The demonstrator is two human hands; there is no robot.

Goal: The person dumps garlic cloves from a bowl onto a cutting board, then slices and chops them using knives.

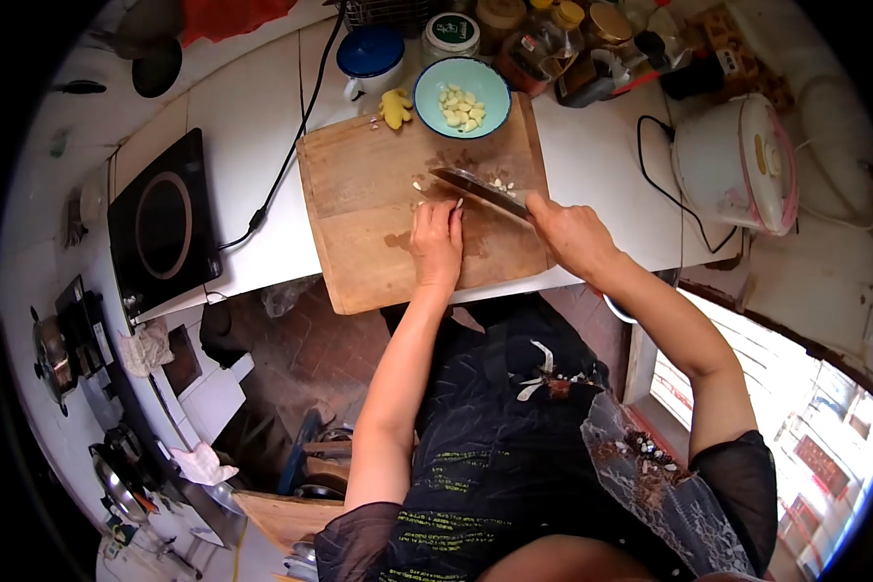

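Note:
My right hand (570, 236) grips the handle of a kitchen knife (483, 190), its broad dark blade held low over a wooden cutting board (349, 209). To the left of the handle, my left hand (437, 241) rests on the board with curled fingers, a small pale garlic clove (459, 204) at their tips, partly hidden. White chopped garlic bits (501, 185) lie behind the blade, and one loose piece (417, 185) sits left of its tip. At the board's back edge stands a light green bowl (499, 97) of peeled garlic cloves (462, 109). Beside it lies a piece of ginger (395, 109).
A white mug with a blue lid (370, 53), jars (450, 37) and bottles line the back. On the left is a black induction cooktop (168, 218) with its cord across the white counter (252, 136). A white rice cooker (732, 160) stands right.

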